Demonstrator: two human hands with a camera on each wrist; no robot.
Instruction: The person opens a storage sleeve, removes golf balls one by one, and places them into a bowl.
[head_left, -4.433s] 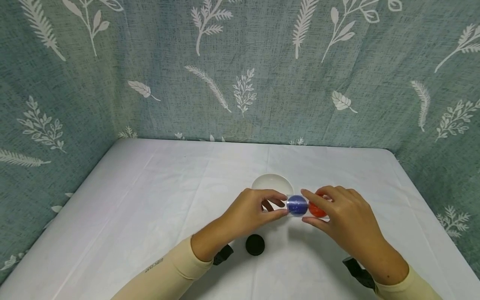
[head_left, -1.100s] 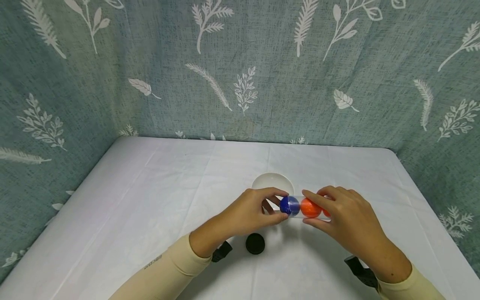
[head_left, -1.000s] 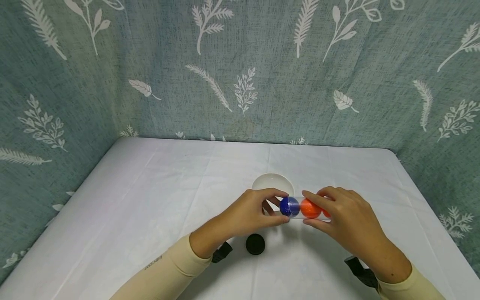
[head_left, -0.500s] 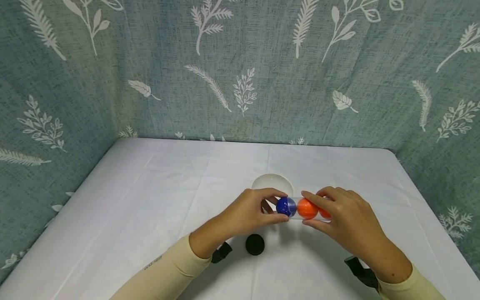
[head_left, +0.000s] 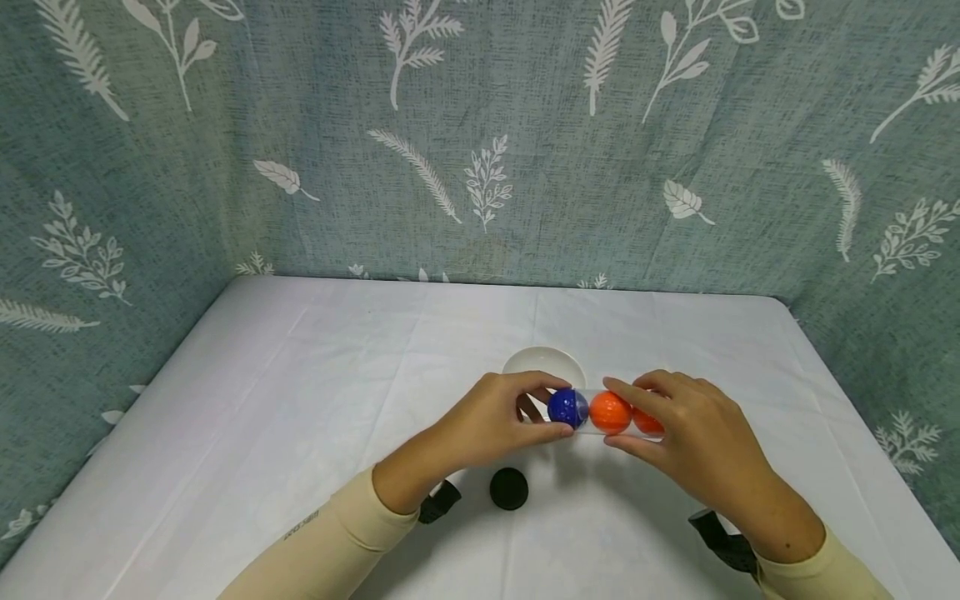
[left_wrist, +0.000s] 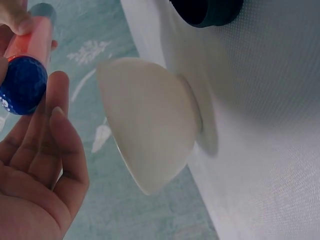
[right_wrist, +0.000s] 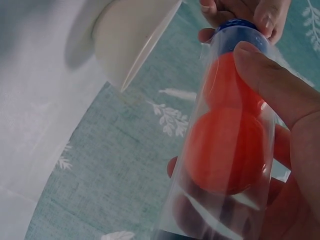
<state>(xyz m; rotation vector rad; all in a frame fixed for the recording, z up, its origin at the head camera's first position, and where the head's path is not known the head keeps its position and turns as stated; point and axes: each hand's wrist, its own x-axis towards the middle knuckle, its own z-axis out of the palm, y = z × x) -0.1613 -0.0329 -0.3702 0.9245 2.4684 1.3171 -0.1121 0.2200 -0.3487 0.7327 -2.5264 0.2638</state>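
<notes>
I see my right hand (head_left: 693,437) wrapped around a clear plastic tube (right_wrist: 227,150) held level above the white tablecloth (head_left: 300,392), two orange balls (head_left: 610,412) inside. At the tube's 9 o'clock mouth, my left hand (head_left: 491,421) pinches a blue ball (head_left: 567,407), partly out. A white bowl (head_left: 543,365) sits at 12 o'clock; its inside is hidden. A black cap (head_left: 509,488) lies at 7 o'clock.

Cream long sleeves (head_left: 330,542), small print on left; black wrist straps (head_left: 438,502).
</notes>
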